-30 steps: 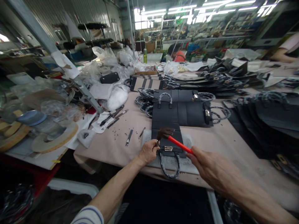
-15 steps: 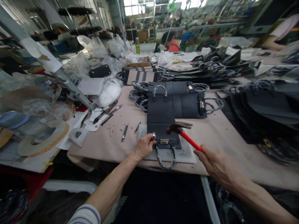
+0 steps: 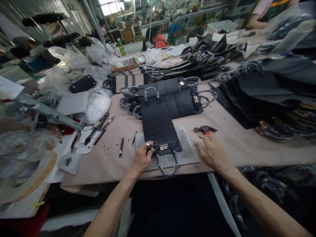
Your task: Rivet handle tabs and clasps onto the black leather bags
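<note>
My left hand (image 3: 142,159) is closed at the left edge of a black handbag panel (image 3: 160,133), pinching a small shiny metal piece (image 3: 148,144) whose exact kind I cannot make out. A gold clasp plate (image 3: 163,146) sits on the panel's strap, and a wrapped handle (image 3: 168,172) hangs toward me. Under the panel lies a grey slab (image 3: 189,149). My right hand (image 3: 212,152) has its fingers apart over the table, right of the slab. Just beyond it a claw hammer (image 3: 205,129) rests on the cloth, its red handle mostly hidden by the hand.
More black bag panels (image 3: 182,105) lie behind, with a large stack (image 3: 259,89) to the right. A flat metal tool (image 3: 121,147) and tweezers-like tool (image 3: 134,138) are left of the slab. Plastic bags (image 3: 97,103) and a tape roll (image 3: 46,174) crowd the left. A person's arm (image 3: 256,21) shows far right.
The hammer, held in my right hand above the panel before, now lies on the table to the right, and that hand's fingers have loosened. My left hand stays at the panel's edge.
</note>
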Tool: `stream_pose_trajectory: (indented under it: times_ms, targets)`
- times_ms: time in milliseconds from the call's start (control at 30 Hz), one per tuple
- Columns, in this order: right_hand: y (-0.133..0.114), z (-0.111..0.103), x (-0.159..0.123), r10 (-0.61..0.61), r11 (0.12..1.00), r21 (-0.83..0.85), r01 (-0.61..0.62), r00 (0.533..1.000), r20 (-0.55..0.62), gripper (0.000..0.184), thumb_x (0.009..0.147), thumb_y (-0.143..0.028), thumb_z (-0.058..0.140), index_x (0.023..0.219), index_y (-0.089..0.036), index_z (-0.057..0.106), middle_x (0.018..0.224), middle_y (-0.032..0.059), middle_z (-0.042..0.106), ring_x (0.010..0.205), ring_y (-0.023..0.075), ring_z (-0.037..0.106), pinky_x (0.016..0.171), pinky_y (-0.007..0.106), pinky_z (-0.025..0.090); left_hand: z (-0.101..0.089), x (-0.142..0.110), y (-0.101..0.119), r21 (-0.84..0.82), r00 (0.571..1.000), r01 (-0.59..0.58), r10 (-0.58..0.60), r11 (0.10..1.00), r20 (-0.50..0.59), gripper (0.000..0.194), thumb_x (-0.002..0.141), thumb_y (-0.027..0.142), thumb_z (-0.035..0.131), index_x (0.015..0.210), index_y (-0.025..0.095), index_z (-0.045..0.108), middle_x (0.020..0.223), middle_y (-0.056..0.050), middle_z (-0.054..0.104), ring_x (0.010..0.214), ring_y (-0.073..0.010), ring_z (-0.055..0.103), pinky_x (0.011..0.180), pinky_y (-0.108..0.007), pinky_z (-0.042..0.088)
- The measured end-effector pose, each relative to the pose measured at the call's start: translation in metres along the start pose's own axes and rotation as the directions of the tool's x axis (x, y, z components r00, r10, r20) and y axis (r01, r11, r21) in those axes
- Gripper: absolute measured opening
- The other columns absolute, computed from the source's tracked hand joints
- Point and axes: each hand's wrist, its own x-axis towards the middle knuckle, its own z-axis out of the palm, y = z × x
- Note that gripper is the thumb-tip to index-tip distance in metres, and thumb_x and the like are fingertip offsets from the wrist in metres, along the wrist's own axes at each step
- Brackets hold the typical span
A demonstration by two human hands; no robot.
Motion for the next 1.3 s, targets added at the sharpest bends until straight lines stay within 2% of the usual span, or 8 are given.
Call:
stream_pose_trajectory:
  times_ms: [100,233,500,767,900,1133,1233,1300]
  targets:
    - [-0.044,0.025,0.003,-0.264,0.956,0.105,0.274,0.959,-0.101,0.041,0.097,-0.041,0.055,0.130,-0.017,0.060,0.135,0.0172,0.060,0.123,0.0335,0.055,0.104,0.049,0.046,-0.003,0.002,0.001,0.039,1.000,-0.030,0.030,0.999,-0.005,0.014,0.094,0.021,0.061,0.107,0.020,0.065,0.120,-0.012,0.074,0.116,-0.0263,0.070,0.103,-0.047,0.057]
    - [-0.077,0.053,0.001,-0.283,0.951,0.085,0.299,0.946,-0.155,0.042,0.093,-0.037,0.064,0.130,-0.017,0.062,0.135,0.0168,0.059,0.123,0.0360,0.052,0.107,0.055,0.042,-0.005,0.005,0.003,0.111,0.997,-0.071,0.070,0.991,0.006,0.013,0.091,0.017,0.063,0.103,0.020,0.065,0.114,-0.010,0.075,0.109,-0.0250,0.073,0.098,-0.044,0.059]
    - [-0.073,0.058,-0.002,-0.258,0.953,0.114,0.280,0.950,-0.177,0.046,0.089,-0.035,0.068,0.130,-0.014,0.060,0.135,0.0168,0.058,0.123,0.0356,0.051,0.108,0.054,0.040,-0.002,0.012,0.014,0.198,0.994,-0.092,0.079,0.976,0.076,0.018,0.089,0.011,0.063,0.105,0.019,0.066,0.107,-0.010,0.075,0.099,-0.0240,0.073,0.090,-0.038,0.061]
    - [-0.074,0.059,-0.003,-0.259,0.953,0.110,0.283,0.946,-0.195,0.043,0.090,-0.034,0.066,0.129,-0.015,0.060,0.135,0.0164,0.059,0.122,0.0348,0.052,0.108,0.054,0.042,-0.001,-0.006,-0.008,-0.075,0.990,0.024,-0.034,0.997,-0.138,0.005,0.096,0.020,0.062,0.100,0.020,0.066,0.111,-0.009,0.076,0.106,-0.0231,0.074,0.100,-0.043,0.059]
    - [-0.072,0.061,-0.003,-0.273,0.952,0.086,0.292,0.944,-0.185,0.042,0.091,-0.034,0.064,0.129,-0.015,0.060,0.135,0.0167,0.059,0.122,0.0348,0.053,0.108,0.054,0.042,-0.005,-0.002,-0.011,-0.071,0.993,-0.102,0.097,0.992,-0.069,0.008,0.093,0.019,0.066,0.101,0.020,0.066,0.111,-0.009,0.075,0.106,-0.0231,0.074,0.100,-0.043,0.059]
    - [-0.068,0.067,-0.003,-0.310,0.944,0.057,0.325,0.932,-0.188,0.043,0.093,-0.037,0.062,0.130,-0.016,0.059,0.136,0.0178,0.057,0.124,0.0357,0.053,0.108,0.055,0.043,-0.002,0.002,-0.010,-0.088,0.987,-0.162,0.160,0.983,-0.030,0.008,0.095,0.018,0.062,0.103,0.020,0.064,0.110,-0.011,0.073,0.107,-0.0226,0.073,0.097,-0.040,0.061]
    - [-0.067,0.067,-0.003,-0.302,0.946,0.064,0.318,0.935,-0.186,0.044,0.092,-0.037,0.063,0.130,-0.015,0.060,0.136,0.0180,0.057,0.123,0.0357,0.053,0.108,0.056,0.043,-0.001,0.003,-0.010,-0.223,0.995,0.051,-0.068,0.973,-0.072,0.009,0.097,0.027,0.062,0.100,0.019,0.064,0.107,-0.010,0.074,0.102,-0.0231,0.075,0.093,-0.041,0.062]
    - [-0.068,0.068,-0.003,-0.294,0.947,0.073,0.312,0.937,-0.187,0.044,0.092,-0.038,0.063,0.130,-0.015,0.060,0.136,0.0179,0.058,0.122,0.0357,0.053,0.108,0.057,0.043,-0.003,0.004,-0.013,-0.428,0.936,0.254,-0.332,0.867,-0.116,0.019,0.098,0.037,0.060,0.100,0.018,0.063,0.106,-0.010,0.074,0.094,-0.0235,0.077,0.082,-0.040,0.065]
